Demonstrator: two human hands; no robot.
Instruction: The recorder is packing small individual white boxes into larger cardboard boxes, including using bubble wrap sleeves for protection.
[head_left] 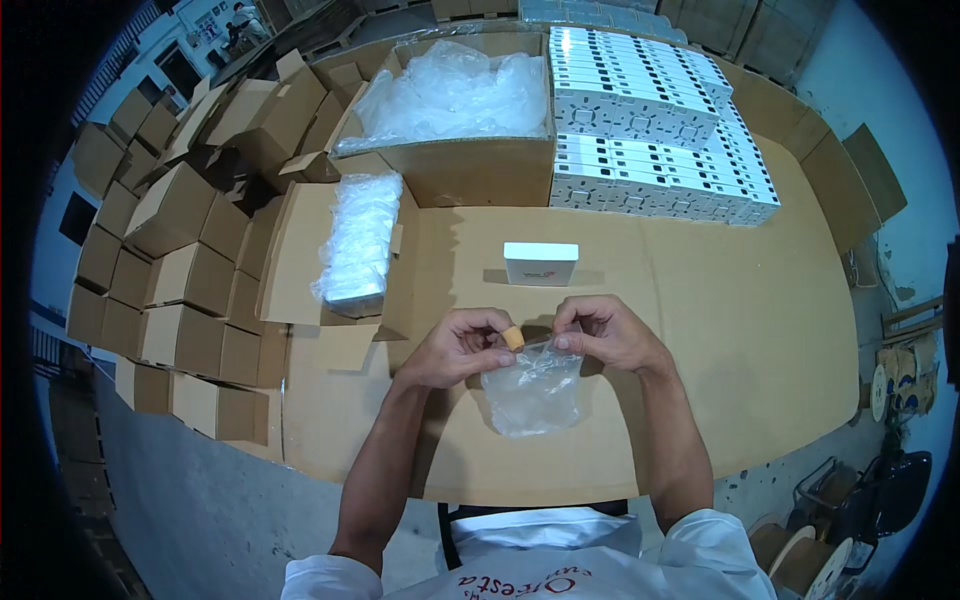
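1. Head view: white sleeves [520, 570] sit at the lower edge, and both bare forearms reach up over the cardboard-covered desk [740, 330].
2. Left hand [455, 347] pinches the top edge of a small clear plastic bag [535, 385] between thumb and fingers; a tan bandage wraps 1 fingertip.
3. Right hand [603, 333] grips the same top edge just beside the left, fingers curled shut on the film.
4. Hanging from both hands, the bag sits just above the desk near its front middle.
5. Behind the hands stands 1 small white box [541, 263], apart from them.
6. To the left lies a bundle of clear bags [358, 245]; behind it, an open carton of plastic film [450, 110].
7. Stacked white boxes [650, 130] fill the far right, and folded brown cartons [170, 260] crowd the left.
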